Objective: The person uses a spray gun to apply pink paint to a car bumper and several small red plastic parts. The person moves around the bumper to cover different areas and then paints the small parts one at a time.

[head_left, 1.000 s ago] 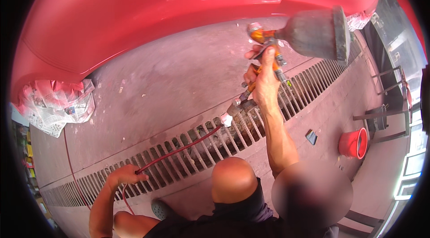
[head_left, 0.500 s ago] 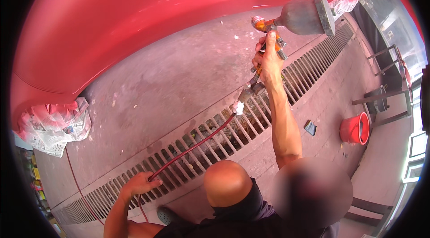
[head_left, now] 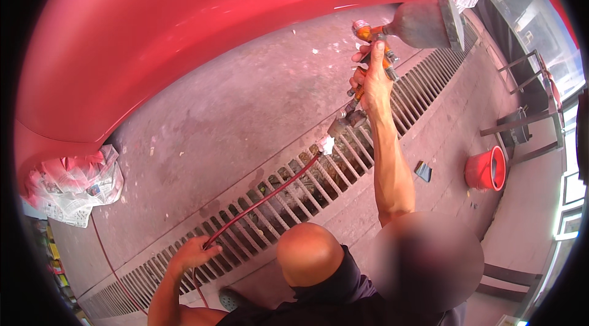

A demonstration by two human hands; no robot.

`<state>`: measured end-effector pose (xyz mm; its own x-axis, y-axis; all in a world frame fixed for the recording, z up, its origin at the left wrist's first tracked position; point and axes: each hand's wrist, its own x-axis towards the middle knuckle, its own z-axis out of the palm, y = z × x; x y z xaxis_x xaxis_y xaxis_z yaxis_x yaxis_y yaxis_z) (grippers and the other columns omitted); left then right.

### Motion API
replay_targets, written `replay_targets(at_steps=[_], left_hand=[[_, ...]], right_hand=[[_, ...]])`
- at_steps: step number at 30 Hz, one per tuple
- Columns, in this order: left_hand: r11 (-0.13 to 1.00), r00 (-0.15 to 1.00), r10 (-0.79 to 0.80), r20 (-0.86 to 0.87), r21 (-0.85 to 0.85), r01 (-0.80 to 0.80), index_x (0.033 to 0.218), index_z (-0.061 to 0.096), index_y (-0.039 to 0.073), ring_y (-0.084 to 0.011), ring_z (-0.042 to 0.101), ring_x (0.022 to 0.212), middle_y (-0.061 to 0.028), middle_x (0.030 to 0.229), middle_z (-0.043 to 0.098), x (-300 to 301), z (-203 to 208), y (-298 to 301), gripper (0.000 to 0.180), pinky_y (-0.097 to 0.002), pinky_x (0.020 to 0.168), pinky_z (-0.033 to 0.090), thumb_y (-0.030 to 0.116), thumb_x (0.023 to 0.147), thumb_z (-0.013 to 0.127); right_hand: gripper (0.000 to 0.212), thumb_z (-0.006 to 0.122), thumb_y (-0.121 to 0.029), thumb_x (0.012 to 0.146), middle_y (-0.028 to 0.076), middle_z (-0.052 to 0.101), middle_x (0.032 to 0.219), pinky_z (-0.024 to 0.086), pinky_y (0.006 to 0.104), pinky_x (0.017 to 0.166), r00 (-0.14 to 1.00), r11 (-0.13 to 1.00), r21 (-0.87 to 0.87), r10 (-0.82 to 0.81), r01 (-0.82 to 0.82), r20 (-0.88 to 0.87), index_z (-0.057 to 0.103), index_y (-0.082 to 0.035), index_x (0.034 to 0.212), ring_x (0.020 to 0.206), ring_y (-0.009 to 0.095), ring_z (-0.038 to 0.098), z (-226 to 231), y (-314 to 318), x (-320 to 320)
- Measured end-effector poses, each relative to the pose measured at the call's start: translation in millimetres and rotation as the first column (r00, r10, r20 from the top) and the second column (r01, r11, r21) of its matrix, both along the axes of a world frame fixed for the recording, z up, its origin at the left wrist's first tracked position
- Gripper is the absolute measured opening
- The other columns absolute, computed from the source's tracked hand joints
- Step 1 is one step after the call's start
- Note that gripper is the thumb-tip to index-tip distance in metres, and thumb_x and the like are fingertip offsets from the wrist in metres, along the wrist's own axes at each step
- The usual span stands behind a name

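My right hand (head_left: pixel 375 80) is wrapped round the handle of a spray gun (head_left: pixel 364 32), my arm stretched forward. The gun lies tilted sideways, its grey cup (head_left: pixel 423 22) pointing right and its orange-red nozzle end toward the left, near the lower edge of a glossy red car body panel (head_left: pixel 202 37). A dark red air hose (head_left: pixel 264 202) runs from the fitting below the gun handle, wrapped in something white, down to my left. There my left hand (head_left: pixel 191 253) has its fingers curled round the hose, over the floor grating.
A slatted drain grating (head_left: pixel 245 218) crosses the floor diagonally beneath me. Paint-stained newspaper (head_left: pixel 76 188) covers a part at the car's left end. To the right are a red bucket (head_left: pixel 485 170), a small dark flat piece (head_left: pixel 423 170) and a metal stand (head_left: pixel 521 118).
My right hand and the spray gun have shifted slightly right along the red panel. My left hand keeps its hold on the hose. The whole view has moved a little.
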<state>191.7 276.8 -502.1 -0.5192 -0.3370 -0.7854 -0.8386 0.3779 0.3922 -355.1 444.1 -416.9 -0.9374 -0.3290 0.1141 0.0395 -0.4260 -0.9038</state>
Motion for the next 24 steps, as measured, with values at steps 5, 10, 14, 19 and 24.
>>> replay_targets(at_steps=[5, 10, 14, 19, 24], left_hand=[[0.999, 0.998, -0.019, -0.052, 0.028, 0.021, 0.116, 0.074, 0.006, -0.0224, 0.068, 0.091, -0.0148, 0.097, 0.074, 2.8, -8.9, 6.2, 0.046, -0.0377, 0.084, 0.052, 0.047, 0.096, 0.075], [0.997, 0.994, 0.075, -0.076, 0.027, -0.073, 0.116, 0.074, 0.005, -0.0214, 0.066, 0.088, -0.0138, 0.093, 0.072, 7.5, -10.7, -2.6, 0.046, -0.0385, 0.081, 0.052, 0.046, 0.095, 0.076], [0.997, 0.995, 0.075, -0.072, 0.004, -0.075, 0.113, 0.072, 0.002, -0.0234, 0.066, 0.082, -0.0138, 0.088, 0.071, 10.5, -11.2, -3.4, 0.049, -0.0389, 0.079, 0.052, 0.046, 0.094, 0.076], [0.995, 1.0, 0.005, -0.001, -0.098, -0.005, 0.108, 0.074, 0.001, -0.0227, 0.064, 0.08, -0.0136, 0.085, 0.069, 26.6, -8.2, -12.9, 0.045, -0.0384, 0.078, 0.051, 0.044, 0.094, 0.075], [0.971, 0.982, 0.157, -0.108, -0.165, -0.174, 0.106, 0.075, -0.001, -0.0189, 0.061, 0.076, -0.0106, 0.081, 0.069, 45.9, 8.0, -24.9, 0.04, -0.0364, 0.074, 0.05, 0.037, 0.096, 0.073]], right_hand=[[0.055, 0.059, -0.058, 0.104, 0.004, 0.055, 0.08, 0.035, 0.0268, 0.04, 0.995, 0.993, 0.076, -0.094, 0.096, -0.018, 0.058, -0.003, 0.111, 0.044, 0.008, 0.043, -2.6, -2.3, -8.9], [0.056, 0.059, -0.06, 0.103, 0.003, 0.056, 0.078, 0.033, 0.0269, 0.038, 0.977, 0.977, 0.035, -0.211, 0.211, -0.021, 0.059, -0.004, 0.105, 0.044, 0.009, 0.046, -7.5, -12.4, -9.6], [0.055, 0.059, -0.06, 0.104, 0.003, 0.057, 0.079, 0.034, 0.0278, 0.039, 0.998, 0.998, 0.032, -0.054, 0.055, -0.02, 0.058, -0.005, 0.103, 0.044, 0.009, 0.045, -25.0, -7.3, 2.6], [0.054, 0.057, -0.059, 0.105, 0.005, 0.065, 0.09, 0.035, 0.0265, 0.047, 0.976, 0.98, 0.005, 0.197, -0.198, 0.095, 0.059, -0.008, 0.118, 0.048, 0.007, 0.037, -57.3, -8.8, 37.4], [0.053, 0.058, -0.06, 0.104, 0.004, 0.064, 0.095, 0.034, 0.0268, 0.048, 0.959, 0.98, -0.013, 0.197, -0.198, 0.204, 0.058, -0.009, 0.118, 0.048, 0.007, 0.034, -101.4, -27.0, 50.6]])
